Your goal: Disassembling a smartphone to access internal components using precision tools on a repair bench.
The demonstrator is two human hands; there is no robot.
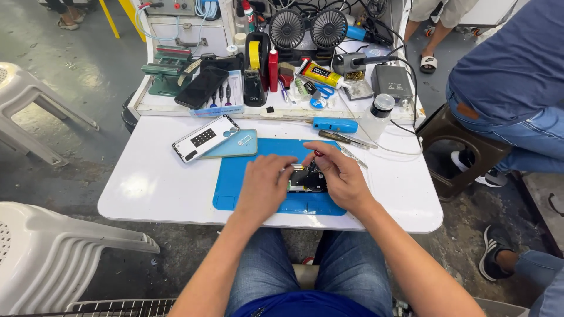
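An opened phone (306, 179) with its dark insides showing lies on a blue work mat (235, 176) on the white table (147, 188). My left hand (264, 185) rests flat on the phone's left end and steadies it. My right hand (341, 173) pinches a thin tool with a red tip (318, 154) over the phone's top edge. Both hands cover much of the phone.
A phone back panel (204, 138) and a pale blue cover (238, 144) lie left of the mat. Tweezers (346, 141), a blue tool (335, 124) and a clear bottle (379, 114) sit behind. A cluttered tray (270, 76) holds fans, glue and drivers. A seated person (511, 76) is at right; white chairs (53, 252) stand at left.
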